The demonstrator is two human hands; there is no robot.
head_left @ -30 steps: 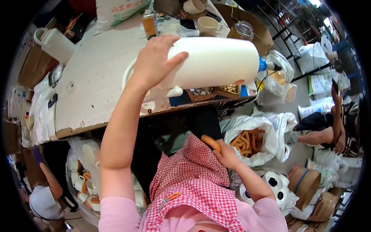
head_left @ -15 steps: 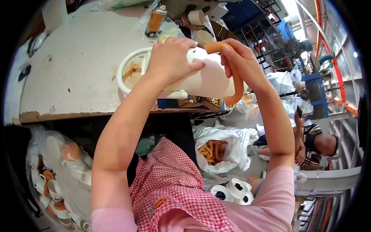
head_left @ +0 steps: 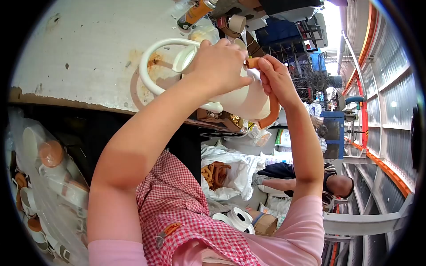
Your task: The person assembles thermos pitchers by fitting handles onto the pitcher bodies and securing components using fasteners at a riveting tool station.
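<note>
A white plastic jug (head_left: 242, 103) lies on its side at the table's edge, its white loop handle (head_left: 143, 71) pointing left. My left hand (head_left: 219, 66) grips the jug from above, with the thumb spread along its body. My right hand (head_left: 277, 79) pinches a curved orange-brown plastic handle (head_left: 271, 116) near its upper end. That end is close to my left fingertips at the jug's side; whether it touches the jug I cannot tell. The lower end of the curved handle hangs beside the jug's right end.
An orange spray can (head_left: 194, 15) lies at the back of the worktable (head_left: 88, 57). Below are an open white sack (head_left: 242, 170) of orange-brown handles (head_left: 216, 174) and a clear bag (head_left: 49, 186) with white and orange parts. Another person (head_left: 339, 184) sits at the right.
My right hand has brought the curved handle's upper end closer to the jug and my left fingers. The camera view has turned, shifting the surroundings.
</note>
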